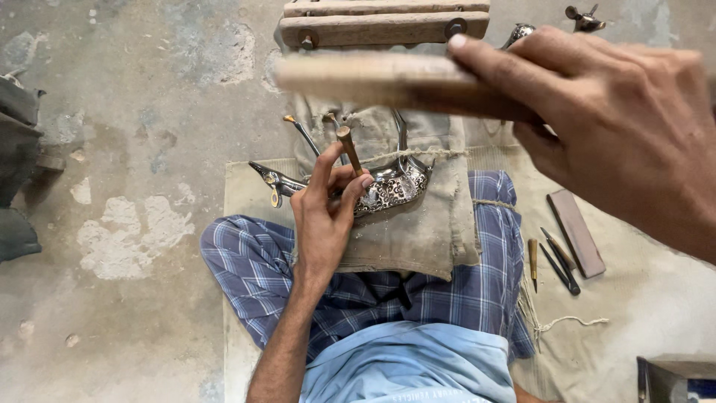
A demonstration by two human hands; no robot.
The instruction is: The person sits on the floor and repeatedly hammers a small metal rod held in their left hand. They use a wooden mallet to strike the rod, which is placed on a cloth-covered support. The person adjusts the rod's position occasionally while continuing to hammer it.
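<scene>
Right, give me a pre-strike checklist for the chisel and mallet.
1. Left hand pinches the chisel: ok.
2. Chisel tip on the engraved metal bird: cannot tell, fingers hide it.
3. Bird rests on the folded cloth pad over the lap: ok.
4. Right hand grips the wooden mallet, raised: ok.
5. Mallet lined up over the chisel head: cannot tell, blurred.

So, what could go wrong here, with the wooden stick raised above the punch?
1. The left hand pinches the punch close to its top, so a stroke of the wooden stick that lands off centre might hit the fingers.
2. The engraved metal bird rests only on folded cloth over the lap; it may shift, and the punch could slip and scratch the pattern.
</scene>
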